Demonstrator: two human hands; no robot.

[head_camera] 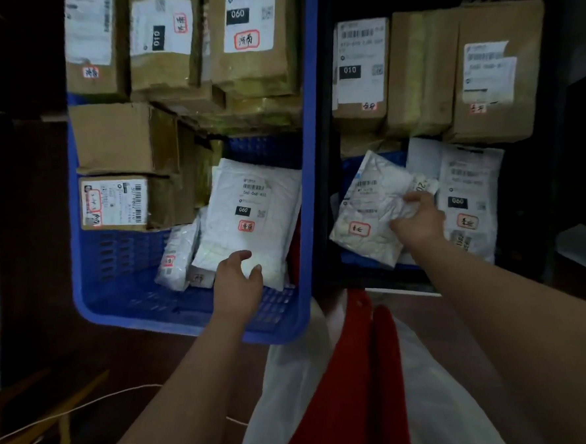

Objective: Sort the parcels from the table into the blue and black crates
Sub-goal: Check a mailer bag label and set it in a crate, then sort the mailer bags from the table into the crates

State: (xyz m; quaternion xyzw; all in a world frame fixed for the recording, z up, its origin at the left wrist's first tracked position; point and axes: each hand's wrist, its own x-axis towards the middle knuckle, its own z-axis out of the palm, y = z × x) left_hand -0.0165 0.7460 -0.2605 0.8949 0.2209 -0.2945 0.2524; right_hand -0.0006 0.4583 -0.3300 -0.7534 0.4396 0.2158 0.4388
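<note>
A crinkled white bag (370, 213) (long side tilted) is gripped by the right hand (418, 219) in the black crate (327, 185); the left hand (237, 287) is held loose.

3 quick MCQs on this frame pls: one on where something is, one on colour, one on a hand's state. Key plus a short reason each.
1. Where does the white mailer marked 060 under the left hand lie?
A. in the blue crate
B. on the floor
C. on top of the brown boxes

2. What colour is the crate that the right hand reaches into?
A. red
B. black
C. green

3. What is the right hand doing?
A. hanging idle
B. pressing flat on a box
C. gripping a crumpled white mailer

Key: 1 A, the blue wall surrounds it. 2 B, the black crate has a dark rim. 3 C, the fingers curl round the mailer's edge.
</note>
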